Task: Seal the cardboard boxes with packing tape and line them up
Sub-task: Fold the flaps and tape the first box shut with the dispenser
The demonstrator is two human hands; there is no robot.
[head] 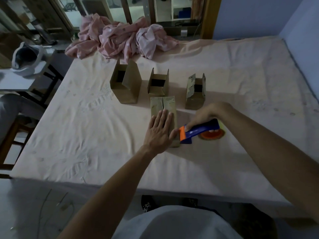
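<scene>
Left hand (159,131), fingers spread flat, pins the closed brown cardboard box (170,106) beneath; right hand (206,114) clasps the blue-and-orange tape dispenser (198,131) beside its thumb. Press firmly while taping along the centre seam (162,104).

L hand (159,131) flat on box (164,107)

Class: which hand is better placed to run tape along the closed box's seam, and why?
The right hand: it grips the tape dispenser at the near end of the closed box. The left hand lies flat on the box top, pressing the flaps down.
</scene>
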